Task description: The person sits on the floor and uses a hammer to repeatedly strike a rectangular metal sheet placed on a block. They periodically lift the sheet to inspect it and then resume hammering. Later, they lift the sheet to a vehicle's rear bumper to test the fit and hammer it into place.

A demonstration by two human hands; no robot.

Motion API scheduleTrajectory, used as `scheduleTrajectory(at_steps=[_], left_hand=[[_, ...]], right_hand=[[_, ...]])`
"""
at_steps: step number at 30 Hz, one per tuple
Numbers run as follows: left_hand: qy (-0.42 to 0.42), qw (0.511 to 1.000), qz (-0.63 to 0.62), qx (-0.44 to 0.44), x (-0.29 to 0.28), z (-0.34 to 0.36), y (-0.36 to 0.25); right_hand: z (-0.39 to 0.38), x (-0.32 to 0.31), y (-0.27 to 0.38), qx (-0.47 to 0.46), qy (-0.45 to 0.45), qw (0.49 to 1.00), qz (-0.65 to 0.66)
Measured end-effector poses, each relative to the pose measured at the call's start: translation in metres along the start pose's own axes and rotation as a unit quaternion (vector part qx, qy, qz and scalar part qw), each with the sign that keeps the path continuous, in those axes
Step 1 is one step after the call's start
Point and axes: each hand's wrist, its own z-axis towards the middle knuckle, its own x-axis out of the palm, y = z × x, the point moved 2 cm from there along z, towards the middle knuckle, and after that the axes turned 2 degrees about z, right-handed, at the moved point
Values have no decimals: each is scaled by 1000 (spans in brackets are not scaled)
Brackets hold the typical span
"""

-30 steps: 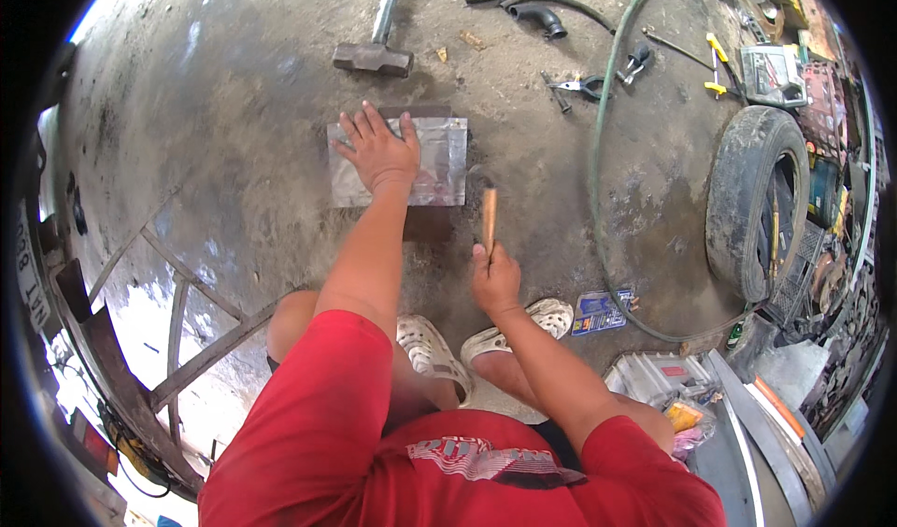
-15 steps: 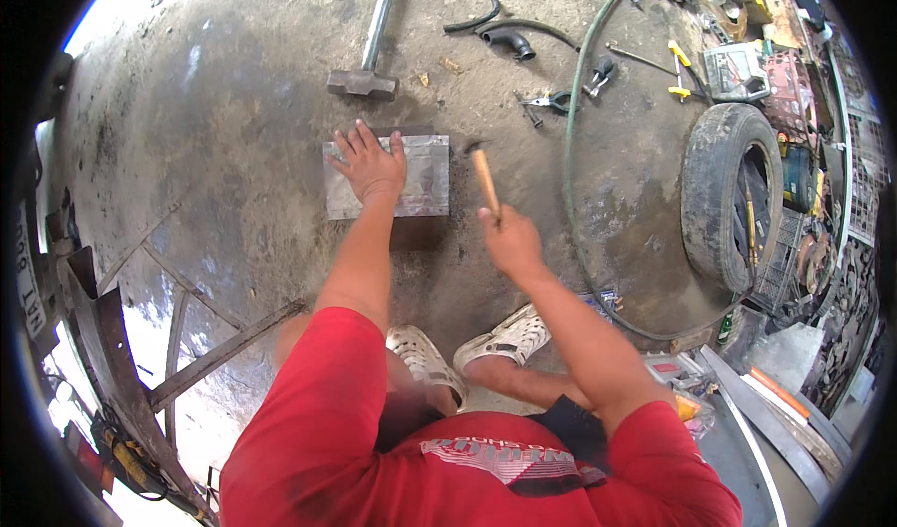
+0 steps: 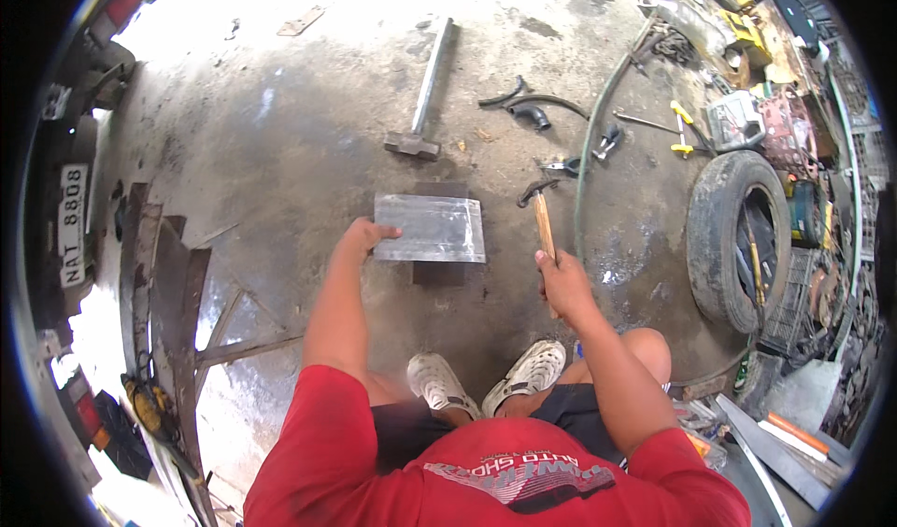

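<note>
My left hand (image 3: pixel 363 237) grips the left edge of a flat grey metal sheet (image 3: pixel 432 228), its thumb on top and the other fingers out of sight underneath. The sheet rests across a dark block (image 3: pixel 439 273) on the floor, which shows past its far and near edges. To the right of the sheet, my right hand (image 3: pixel 566 286) is wrapped round the wooden handle of a small hammer (image 3: pixel 545 220). Its dark head points away from me, apart from the sheet. A long-handled sledgehammer (image 3: pixel 412 145) lies just beyond the sheet.
A green hose (image 3: pixel 585 153) runs along the floor on the right, near pliers (image 3: pixel 562 165) and black rubber hoses (image 3: pixel 531 116). Farther right stands a tyre (image 3: pixel 718 237) beside crates and tools. A rusty metal frame (image 3: pixel 173 293) stands at my left.
My left hand has gone from lying flat on top of the sheet to gripping its left edge. The hammer remains in my right hand. The whole view has shifted.
</note>
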Motion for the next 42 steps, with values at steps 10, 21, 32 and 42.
scheduleTrajectory(at_steps=[10, 21, 32, 42], left_hand=[[-295, 900, 135, 291, 18, -253, -82], [-430, 780, 300, 341, 72, -333, -36], [-373, 859, 185, 297, 109, -302, -29], [-221, 874, 107, 420, 131, -299, -5]], right_hand=[[54, 82, -20, -23, 111, 980, -162], [64, 136, -28, -128, 180, 858, -463], [-49, 106, 73, 49, 633, 622, 459], [-16, 102, 53, 39, 399, 851, 340]])
